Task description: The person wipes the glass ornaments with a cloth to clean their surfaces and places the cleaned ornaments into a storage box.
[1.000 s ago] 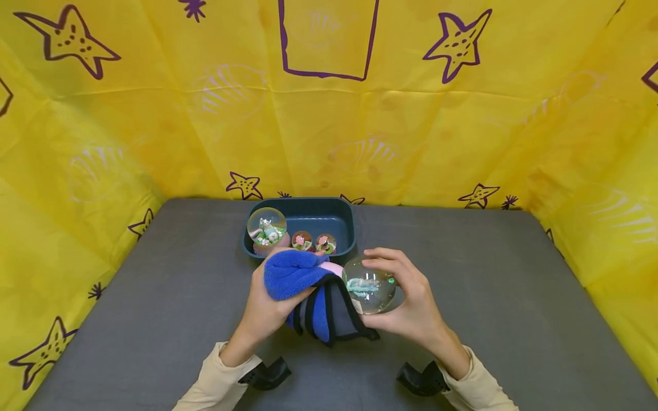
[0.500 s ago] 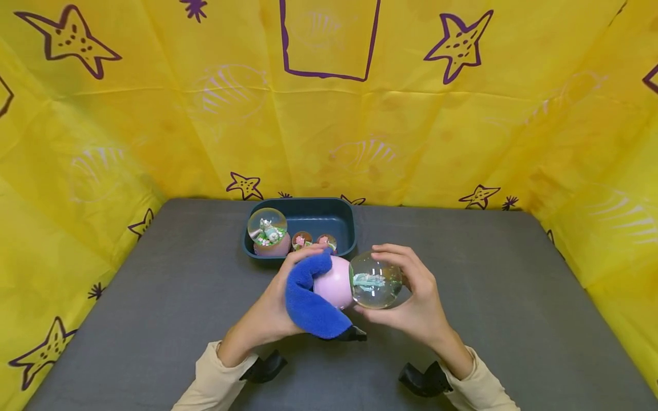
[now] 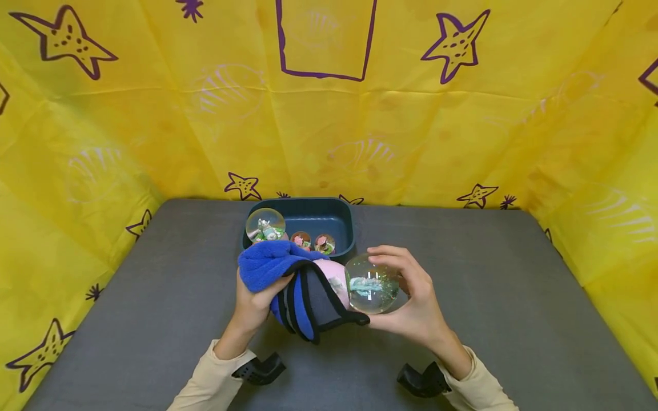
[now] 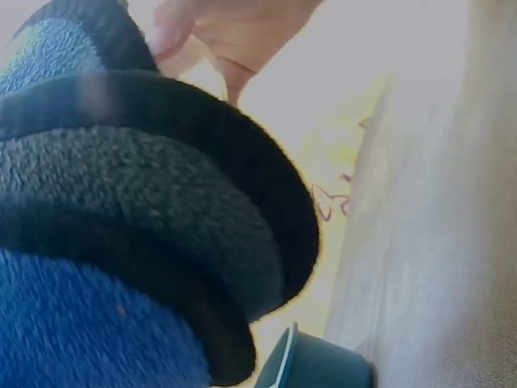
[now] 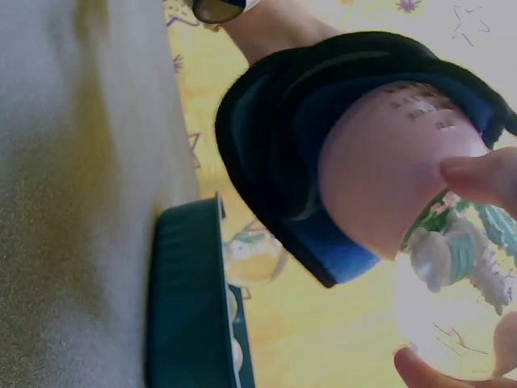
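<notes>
A snow globe [image 3: 374, 285] with a pink base and a small pale figure inside lies on its side in the air over the table. Curled round the clear ball is my right hand [image 3: 413, 291], thumb below and fingers above. My left hand [image 3: 254, 302] grips a blue and grey cloth [image 3: 308, 297] with black edging, which wraps the pink base. In the right wrist view the cloth [image 5: 275, 145] cups the base [image 5: 388, 162], and a thumb presses near where base meets ball. The cloth [image 4: 145, 194] fills much of the left wrist view.
Behind the hands stands a dark teal tray [image 3: 329, 208]. In it are a larger snow globe [image 3: 265, 224] at the left and two small globes [image 3: 324, 244] at the front. A yellow patterned curtain [image 3: 329, 131] surrounds the grey table [image 3: 462, 257].
The cloth slid off the pink base toward the right hand's side and back: half a second ago the base was bare, now cloth covers much of it. The left hand has shifted left.
</notes>
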{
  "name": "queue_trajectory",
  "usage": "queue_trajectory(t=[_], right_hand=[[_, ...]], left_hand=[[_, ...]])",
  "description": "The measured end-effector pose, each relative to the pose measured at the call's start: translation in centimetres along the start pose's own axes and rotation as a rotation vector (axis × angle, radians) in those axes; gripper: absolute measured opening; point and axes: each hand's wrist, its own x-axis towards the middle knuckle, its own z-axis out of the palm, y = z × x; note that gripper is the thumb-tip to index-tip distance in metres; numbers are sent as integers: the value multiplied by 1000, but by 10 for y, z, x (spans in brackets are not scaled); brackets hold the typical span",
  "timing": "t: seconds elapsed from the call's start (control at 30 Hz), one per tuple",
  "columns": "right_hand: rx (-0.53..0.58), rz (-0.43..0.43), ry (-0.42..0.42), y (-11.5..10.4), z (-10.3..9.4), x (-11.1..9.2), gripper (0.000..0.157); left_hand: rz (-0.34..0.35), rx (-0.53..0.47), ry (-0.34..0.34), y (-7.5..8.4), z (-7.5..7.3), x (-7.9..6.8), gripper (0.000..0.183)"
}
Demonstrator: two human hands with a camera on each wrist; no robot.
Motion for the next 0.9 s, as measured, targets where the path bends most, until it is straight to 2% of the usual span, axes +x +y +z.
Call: queue_trajectory(t=[0.07,0.13,0.17,0.23,0.27,0.4,0.5,0.57,0.67,0.77,0.9], right_hand=[[25,18,21,-1,-1,0,76],[38,39,45,-1,-2,1,79],[31,50,56,-2,-3,1,80],[20,65,70,-2,-3,1,81],[17,70,75,-2,-3,2,81],[14,80,93,-3,-3,2,81],[-27,72,103,-4,-1,1,78],[-101,49,103,-4,1,0,76],[-224,-8,94,-5,5,-2,69],[-311,-69,82,-6,9,-3,69],[-393,-121,79,-8,11,-4,65]], left_hand=[[11,-76,17,2,0,1,52],[35,-114,20,4,-1,2,46],[55,-105,8,5,-1,2,39],[99,-91,-67,8,0,4,26],[122,-77,-113,9,1,4,29],[193,-19,-296,12,8,5,64],[169,-1,-343,9,12,1,79],[132,30,-346,6,16,-4,87],[81,168,-303,3,21,-13,94],[27,289,-229,4,25,-19,93],[-24,349,-149,7,27,-21,86]])
